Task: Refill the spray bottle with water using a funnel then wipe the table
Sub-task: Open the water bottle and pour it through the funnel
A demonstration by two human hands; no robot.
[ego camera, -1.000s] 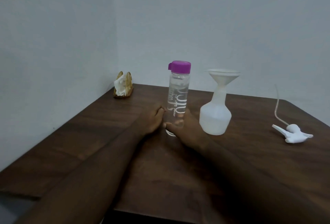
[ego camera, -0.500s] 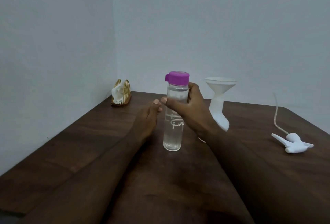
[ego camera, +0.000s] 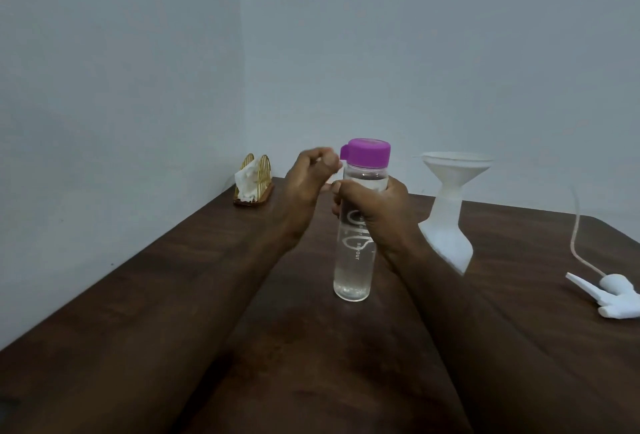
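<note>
The right hand (ego camera: 375,212) grips the upper body of the clear water bottle (ego camera: 355,253), fingers wrapped round it; the bottle stands upright, nearer the viewer than a second ago, its base at the table (ego camera: 173,295) surface, contact uncertain. The left hand (ego camera: 308,184), flat on the table a second ago, is now raised beside the purple cap (ego camera: 369,153), fingers loosely curled and blurred, holding nothing. Behind the right hand stands the white spray bottle (ego camera: 446,236) with the funnel (ego camera: 455,170) seated in its neck. The detached spray head (ego camera: 616,295) lies well right of the right hand. A napkin holder (ego camera: 254,182) sits beyond the left hand.
</note>
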